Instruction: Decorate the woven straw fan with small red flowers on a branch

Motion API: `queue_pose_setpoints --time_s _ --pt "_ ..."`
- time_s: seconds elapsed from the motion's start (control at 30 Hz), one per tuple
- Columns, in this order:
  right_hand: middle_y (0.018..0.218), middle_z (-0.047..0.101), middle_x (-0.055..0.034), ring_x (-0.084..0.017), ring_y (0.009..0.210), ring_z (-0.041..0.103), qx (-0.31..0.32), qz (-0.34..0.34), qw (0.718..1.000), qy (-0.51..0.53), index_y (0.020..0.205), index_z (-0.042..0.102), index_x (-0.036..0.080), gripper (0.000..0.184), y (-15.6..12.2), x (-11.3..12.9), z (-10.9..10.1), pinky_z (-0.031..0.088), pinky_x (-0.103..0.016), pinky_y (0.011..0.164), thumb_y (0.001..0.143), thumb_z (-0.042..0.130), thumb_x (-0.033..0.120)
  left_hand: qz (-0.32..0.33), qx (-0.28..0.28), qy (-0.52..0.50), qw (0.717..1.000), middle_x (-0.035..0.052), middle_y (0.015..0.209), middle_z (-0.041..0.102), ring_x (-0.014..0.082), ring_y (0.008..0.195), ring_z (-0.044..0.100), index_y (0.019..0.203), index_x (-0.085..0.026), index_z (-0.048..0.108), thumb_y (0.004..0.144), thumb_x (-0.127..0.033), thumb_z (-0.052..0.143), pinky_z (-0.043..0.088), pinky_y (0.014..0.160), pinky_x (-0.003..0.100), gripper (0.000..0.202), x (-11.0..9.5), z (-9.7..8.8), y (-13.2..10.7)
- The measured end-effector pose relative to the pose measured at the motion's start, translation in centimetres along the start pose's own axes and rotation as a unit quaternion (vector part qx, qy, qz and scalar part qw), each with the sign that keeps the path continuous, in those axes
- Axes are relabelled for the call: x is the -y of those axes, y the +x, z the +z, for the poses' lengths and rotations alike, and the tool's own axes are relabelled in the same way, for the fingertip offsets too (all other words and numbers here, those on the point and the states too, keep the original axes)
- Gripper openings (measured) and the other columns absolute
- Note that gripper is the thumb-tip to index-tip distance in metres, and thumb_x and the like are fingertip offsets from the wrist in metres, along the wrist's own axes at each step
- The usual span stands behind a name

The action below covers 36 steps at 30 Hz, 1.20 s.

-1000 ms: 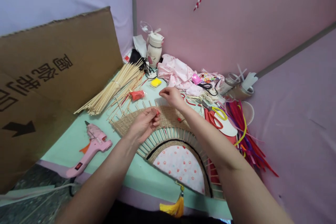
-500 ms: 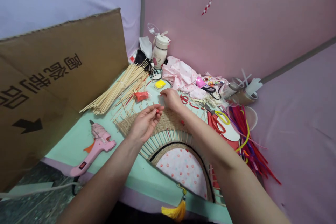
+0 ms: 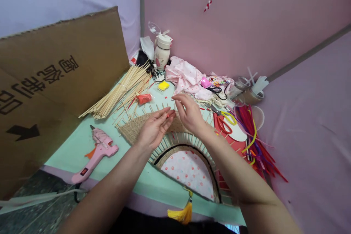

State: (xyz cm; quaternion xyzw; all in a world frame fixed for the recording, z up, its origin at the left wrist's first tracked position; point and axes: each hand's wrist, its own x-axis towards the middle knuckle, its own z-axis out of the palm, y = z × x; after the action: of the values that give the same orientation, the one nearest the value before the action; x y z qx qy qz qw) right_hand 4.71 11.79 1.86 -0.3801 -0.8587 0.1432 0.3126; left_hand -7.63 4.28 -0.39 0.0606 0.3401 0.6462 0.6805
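My left hand (image 3: 155,128) is turned partly palm up, with a small red piece of clay (image 3: 168,115) at its fingertips. Close by on the right, my right hand (image 3: 189,111) has its fingers stretched out and the thumb apart, holding nothing I can see. Beneath both hands lies a half-round woven fan (image 3: 131,128) with thin stick ribs, a black curved band and a patterned cloth centre (image 3: 189,172). A yellow tassel (image 3: 182,212) hangs from its lower edge. Beyond the fingers, a tiny red bit (image 3: 166,97) rests on the table, near a red clay packet (image 3: 144,98).
A pink glue gun (image 3: 100,150) lies left, before a cardboard sheet (image 3: 68,69). Bundled sticks (image 3: 117,93), a yellow clay packet (image 3: 163,86), a bottle (image 3: 162,53) and crumpled cloth (image 3: 183,73) stand behind. Scissors (image 3: 225,126) and coloured pipe cleaners (image 3: 255,135) are at right.
My right hand has moved right and nearer, and its fingers have spread from a pinch. A tiny red bit now shows on the table beyond. My left hand still holds its red piece.
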Motion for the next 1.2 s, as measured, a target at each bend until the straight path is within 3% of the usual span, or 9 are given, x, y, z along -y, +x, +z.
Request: queue_pose_setpoints --time_s 0.1,0.2,0.3,0.37,0.53,0.6,0.7,0.83,1.2 --pt "0.145 0.048 -0.0146 -0.026 0.14 0.034 0.084 -0.044 0.994 -0.06 0.138 0.048 0.012 0.054 -3.2 1.9 -1.2 0.027 -0.048 0.115 0.099 0.03 0.045 -0.014 0.038 -0.022 0.999 0.0076 0.111 0.072 0.014 0.107 0.065 0.114 -0.015 0.067 0.085 -0.003 0.053 0.046 0.101 0.025 0.034 1.2 1.4 -1.2" --pt "0.158 0.023 -0.0178 -0.031 0.149 0.011 0.133 -0.023 0.985 -0.112 0.15 0.025 0.006 0.085 -6.0 3.1 -1.6 0.012 -0.057 0.118 0.092 0.027 0.068 -0.089 0.113 -0.065 0.988 0.0086 0.132 0.062 0.0195 0.128 0.052 0.132 -0.02 0.056 0.095 -0.031 0.046 0.038 0.111 0.034 0.039 1.5 2.5 -2.5" --pt "0.16 0.015 -0.0201 -0.029 0.15 0.005 0.161 -0.066 0.98 -0.101 0.153 0.014 0.004 0.104 -8.2 3.4 -2.2 0.012 -0.053 0.119 0.082 0.024 0.08 -0.157 0.145 -0.102 0.971 0.0128 0.144 0.051 0.0249 0.14 0.039 0.141 -0.017 0.046 0.089 -0.069 0.029 0.031 0.116 0.041 0.076 0.8 2.7 -3.2" --pt "0.159 0.017 -0.0206 -0.027 0.149 0.008 0.184 -0.116 0.972 -0.089 0.154 0.01 0.006 0.11 -9.1 3.2 -2.9 0.016 -0.051 0.119 0.077 0.023 0.084 -0.154 0.141 -0.116 0.971 0.0147 0.146 0.048 0.025 0.142 0.035 0.144 -0.014 0.04 0.084 -0.077 0.024 0.026 0.118 0.041 0.089 0.4 2.6 -3.3" --pt "0.158 0.018 -0.0224 -0.03 0.149 0.01 0.12 -0.079 0.981 -0.127 0.154 0.006 0.006 0.111 -9.0 3.2 -3.7 0.016 -0.056 0.118 0.077 0.023 0.084 -0.189 0.198 -0.143 0.951 0.0145 0.147 0.047 0.0254 0.142 0.034 0.146 -0.015 0.039 0.084 -0.077 0.022 0.022 0.119 0.041 0.089 1.7 3.1 -3.8" --pt "0.159 0.018 -0.0215 -0.03 0.149 0.01 0.135 -0.113 0.979 -0.106 0.153 0.01 0.005 0.113 -8.8 4.0 -3.6 0.017 -0.053 0.119 0.076 0.028 0.085 -0.184 0.2 -0.155 0.95 0.0141 0.147 0.047 0.0253 0.141 0.036 0.146 -0.015 0.039 0.085 -0.075 0.021 0.023 0.119 0.04 0.088 2.4 3.2 -3.7" --pt "0.159 0.018 -0.0198 -0.026 0.149 0.012 0.174 -0.178 0.968 -0.04 0.153 0.012 0.005 0.109 -9.1 4.9 -3.4 0.023 -0.045 0.119 0.078 0.029 0.083 -0.131 0.156 -0.158 0.966 0.0159 0.144 0.05 0.0231 0.136 0.045 0.145 -0.009 0.039 0.092 -0.066 0.022 0.03 0.116 0.034 0.08 2.6 3.0 -3.1" --pt "0.159 0.018 -0.0194 -0.027 0.149 0.011 0.12 -0.113 0.984 -0.061 0.154 0.01 0.007 0.107 -9.3 4.5 -3.5 0.018 -0.05 0.12 0.079 0.018 0.083 -0.121 0.087 -0.139 0.979 0.0165 0.138 0.056 0.0225 0.13 0.051 0.141 -0.007 0.043 0.096 -0.055 0.027 0.036 0.112 0.034 0.068 2.4 2.7 -2.6" --pt "0.158 0.022 -0.0198 -0.028 0.149 0.009 0.179 -0.078 0.969 -0.153 0.151 0.019 0.002 0.117 -9.9 5.9 -3.0 0.009 -0.052 0.121 0.071 0.027 0.087 -0.161 0.143 -0.137 0.967 0.0154 0.143 0.051 0.026 0.137 0.043 0.145 -0.017 0.039 0.084 -0.076 0.026 0.029 0.116 0.044 0.086 2.0 2.2 -3.5"
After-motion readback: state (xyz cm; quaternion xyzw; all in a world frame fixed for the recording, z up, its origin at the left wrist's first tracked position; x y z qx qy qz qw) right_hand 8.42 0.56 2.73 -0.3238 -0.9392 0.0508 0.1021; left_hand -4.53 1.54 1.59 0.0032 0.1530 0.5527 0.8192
